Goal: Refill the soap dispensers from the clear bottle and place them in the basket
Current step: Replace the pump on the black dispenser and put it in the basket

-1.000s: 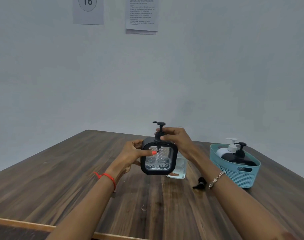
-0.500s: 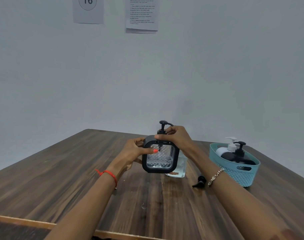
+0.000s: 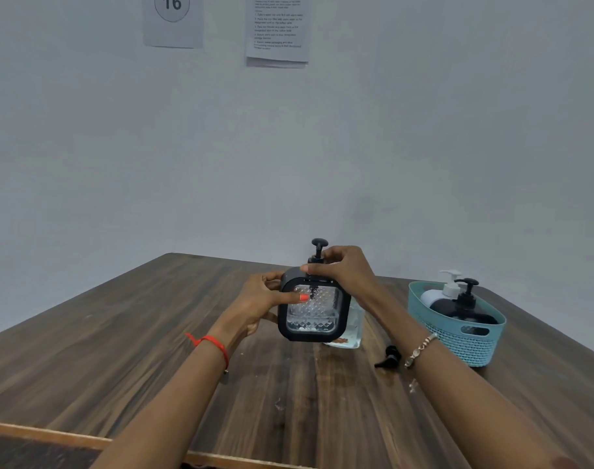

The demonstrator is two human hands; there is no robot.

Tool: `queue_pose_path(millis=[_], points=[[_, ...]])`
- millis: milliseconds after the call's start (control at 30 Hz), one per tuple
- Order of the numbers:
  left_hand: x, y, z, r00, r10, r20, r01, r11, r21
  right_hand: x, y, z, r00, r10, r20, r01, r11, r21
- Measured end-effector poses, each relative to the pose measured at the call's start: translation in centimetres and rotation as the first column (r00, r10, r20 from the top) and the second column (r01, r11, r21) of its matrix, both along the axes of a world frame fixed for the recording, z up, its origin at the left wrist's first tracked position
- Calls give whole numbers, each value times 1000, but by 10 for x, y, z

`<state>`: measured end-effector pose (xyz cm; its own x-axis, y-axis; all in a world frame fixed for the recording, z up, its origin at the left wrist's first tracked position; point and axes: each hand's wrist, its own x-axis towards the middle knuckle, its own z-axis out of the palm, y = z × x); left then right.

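I hold a square black-framed soap dispenser [image 3: 314,311] with a clear faceted window above the table. My left hand [image 3: 261,301] grips its left side, thumb across the window. My right hand [image 3: 343,269] is closed around the collar of its black pump [image 3: 319,247] on top. Liquid fills only the lower part of the window. Behind it, mostly hidden, the clear bottle [image 3: 351,330] stands on the table. At the right, a teal basket [image 3: 458,336] holds a white dispenser [image 3: 437,294] and a black dispenser [image 3: 461,308].
A loose black pump cap [image 3: 388,357] lies on the wooden table [image 3: 153,350] between the clear bottle and the basket. Small wet spots mark the wood near my right wrist. The table's near edge runs along the bottom. A white wall with posted papers stands behind.
The pump head has turned from pointing left to facing away as my right hand twisted its collar. The dispenser stayed at about the same place and height.
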<state>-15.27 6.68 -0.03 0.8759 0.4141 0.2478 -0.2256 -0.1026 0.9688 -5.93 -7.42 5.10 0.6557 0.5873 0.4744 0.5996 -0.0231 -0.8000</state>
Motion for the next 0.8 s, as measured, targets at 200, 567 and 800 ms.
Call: queue_pose_path(millis=[200, 567, 800], points=[[-4, -1, 3, 1000, -1, -4, 1, 1000, 16, 5, -8, 5, 956, 250, -156, -261, 964, -56], [-2, -7, -2, 998, 51, 20, -51, 999, -17, -22, 8, -4, 983, -142, -113, 153, 983, 100], [0, -13, -4, 997, 60, 48, -58, 997, -42, -32, 17, -12, 941, -339, 10, 333, 930, 158]])
